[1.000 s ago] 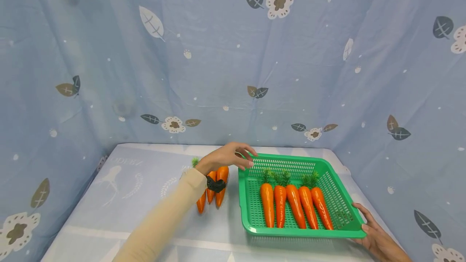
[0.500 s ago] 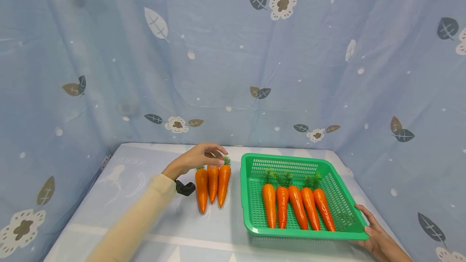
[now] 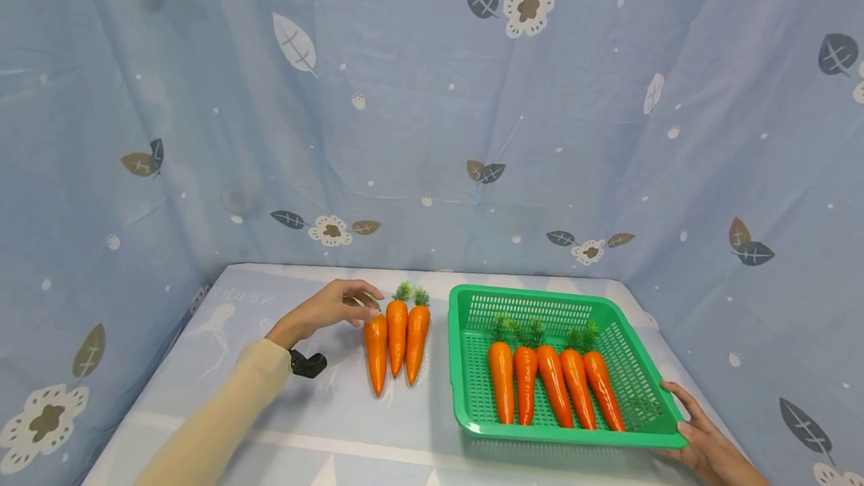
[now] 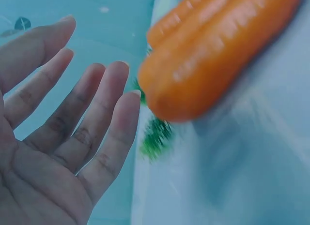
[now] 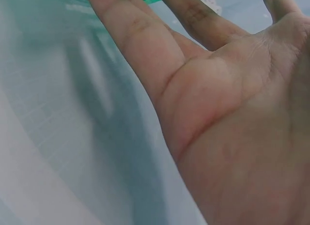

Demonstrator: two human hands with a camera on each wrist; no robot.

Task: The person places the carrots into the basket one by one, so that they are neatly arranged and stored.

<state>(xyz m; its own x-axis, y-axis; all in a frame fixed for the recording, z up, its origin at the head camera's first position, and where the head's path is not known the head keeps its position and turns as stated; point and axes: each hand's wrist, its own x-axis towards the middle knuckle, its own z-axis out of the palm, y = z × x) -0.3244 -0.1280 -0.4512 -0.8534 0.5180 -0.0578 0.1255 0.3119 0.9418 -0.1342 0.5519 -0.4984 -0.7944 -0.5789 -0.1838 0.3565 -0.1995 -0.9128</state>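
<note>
Three orange carrots (image 3: 397, 336) with green tops lie side by side on the table, left of a green plastic basket (image 3: 540, 293). Several more carrots (image 3: 553, 385) lie in a row inside the basket. My left hand (image 3: 358, 306) hovers at the leafy end of the leftmost carrot (image 3: 376, 351), fingers relaxed and holding nothing. In the left wrist view, the left hand (image 4: 72, 133) shows spread fingers close to a carrot (image 4: 213, 65). My right hand (image 3: 698, 433) rests with straight fingers against the basket's near right corner. The right wrist view shows the right hand (image 5: 218, 89) as a flat palm.
The table (image 3: 256, 426) wears a pale blue printed cloth. Blue flowered fabric (image 3: 432, 133) hangs close behind and along both sides. A black wrist strap mount (image 3: 307, 364) sits under my left forearm.
My left hand has moved left from the basket's far left rim to the leafy ends of the three carrots on the table. The right hand stays at the basket's corner.
</note>
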